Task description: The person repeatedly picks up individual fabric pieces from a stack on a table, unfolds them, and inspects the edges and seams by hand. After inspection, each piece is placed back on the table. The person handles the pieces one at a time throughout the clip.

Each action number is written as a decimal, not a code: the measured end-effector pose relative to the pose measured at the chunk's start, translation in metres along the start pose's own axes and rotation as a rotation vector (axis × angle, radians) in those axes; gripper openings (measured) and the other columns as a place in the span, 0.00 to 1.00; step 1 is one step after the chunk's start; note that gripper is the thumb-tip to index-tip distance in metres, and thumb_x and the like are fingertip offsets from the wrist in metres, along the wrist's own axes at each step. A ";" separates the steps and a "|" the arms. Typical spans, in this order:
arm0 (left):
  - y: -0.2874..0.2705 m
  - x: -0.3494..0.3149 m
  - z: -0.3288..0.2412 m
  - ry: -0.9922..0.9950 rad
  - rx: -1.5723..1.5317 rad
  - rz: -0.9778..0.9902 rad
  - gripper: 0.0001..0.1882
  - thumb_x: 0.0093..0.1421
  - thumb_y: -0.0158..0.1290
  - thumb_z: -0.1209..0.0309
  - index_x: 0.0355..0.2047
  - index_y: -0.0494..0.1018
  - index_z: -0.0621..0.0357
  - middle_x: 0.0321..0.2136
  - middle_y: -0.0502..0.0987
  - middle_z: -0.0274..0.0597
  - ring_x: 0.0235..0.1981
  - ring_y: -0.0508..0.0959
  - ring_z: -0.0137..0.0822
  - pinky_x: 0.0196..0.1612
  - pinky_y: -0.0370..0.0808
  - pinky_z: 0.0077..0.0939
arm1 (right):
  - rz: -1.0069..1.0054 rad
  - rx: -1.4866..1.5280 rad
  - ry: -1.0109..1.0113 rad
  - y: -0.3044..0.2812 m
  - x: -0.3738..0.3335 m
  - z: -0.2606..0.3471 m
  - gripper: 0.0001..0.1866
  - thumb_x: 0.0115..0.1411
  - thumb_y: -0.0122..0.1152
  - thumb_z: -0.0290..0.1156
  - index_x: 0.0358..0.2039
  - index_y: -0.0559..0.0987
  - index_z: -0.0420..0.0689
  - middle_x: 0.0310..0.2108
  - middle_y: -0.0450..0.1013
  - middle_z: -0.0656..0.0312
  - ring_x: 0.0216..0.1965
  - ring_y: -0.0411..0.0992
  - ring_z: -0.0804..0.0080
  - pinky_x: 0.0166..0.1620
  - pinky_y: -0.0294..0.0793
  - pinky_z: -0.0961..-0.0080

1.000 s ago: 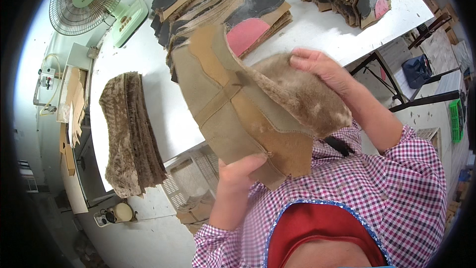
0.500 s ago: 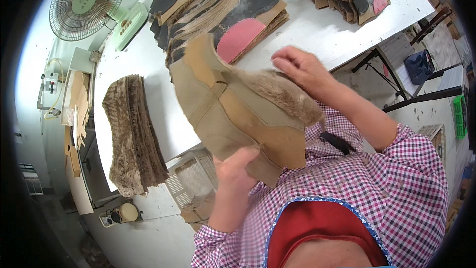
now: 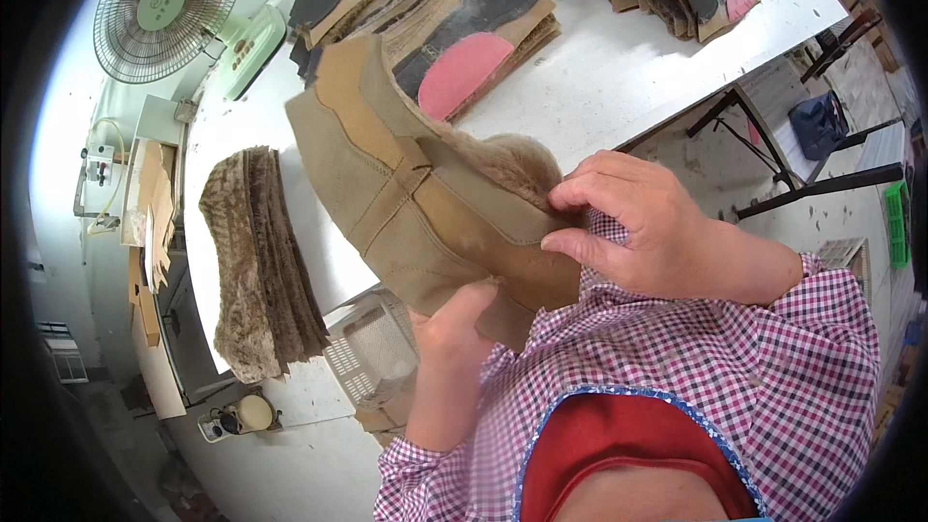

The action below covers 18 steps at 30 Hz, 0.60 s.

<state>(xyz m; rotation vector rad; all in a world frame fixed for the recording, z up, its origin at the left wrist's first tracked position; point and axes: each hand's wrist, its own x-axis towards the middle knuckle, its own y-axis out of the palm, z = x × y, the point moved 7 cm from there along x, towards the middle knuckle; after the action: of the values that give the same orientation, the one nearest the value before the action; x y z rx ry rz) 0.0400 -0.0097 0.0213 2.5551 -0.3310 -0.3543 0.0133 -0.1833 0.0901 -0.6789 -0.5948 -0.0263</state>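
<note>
A tan and olive-grey boot upper (image 3: 464, 232) with stitched seams and a strap-like band is held up in front of my body, partly over the table edge. My left hand (image 3: 454, 329) is closed on its lower edge, thumb on the outer face, the other fingers hidden behind. At the right edge my right hand (image 3: 643, 227) pinches the upper with thumb and fingers, where the brown fur lining (image 3: 517, 166) shows. Left of it, a stack of brown fur pieces (image 3: 253, 271) lies at the table's edge.
Piles of dark-backed uppers with pink patches (image 3: 469, 72) cover the far part of the white table (image 3: 619, 77). A green fan (image 3: 166, 5) stands at the far left. Below the near edge is a plastic basket (image 3: 372, 353). A dark bag (image 3: 819, 128) sits off to the right.
My right hand has come down and toward me, from loosely raised behind the fur to pinching the upper's right edge. The upper has shifted a little left and away; my left hand keeps its hold.
</note>
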 end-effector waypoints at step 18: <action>-0.004 0.015 0.004 0.294 0.175 -0.044 0.27 0.56 0.61 0.78 0.55 0.65 0.65 0.49 0.73 0.44 0.49 0.74 0.37 0.53 0.71 0.32 | -0.050 0.092 0.094 0.008 -0.007 -0.014 0.08 0.54 0.67 0.27 0.28 0.76 0.39 0.22 0.71 0.57 0.23 0.71 0.63 0.26 0.70 0.71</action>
<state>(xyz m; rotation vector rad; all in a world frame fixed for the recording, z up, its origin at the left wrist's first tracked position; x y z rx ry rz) 0.0536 -0.0130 0.0136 2.7393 -0.2036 0.0390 0.0163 -0.1865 0.0739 -0.5703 -0.5193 -0.0764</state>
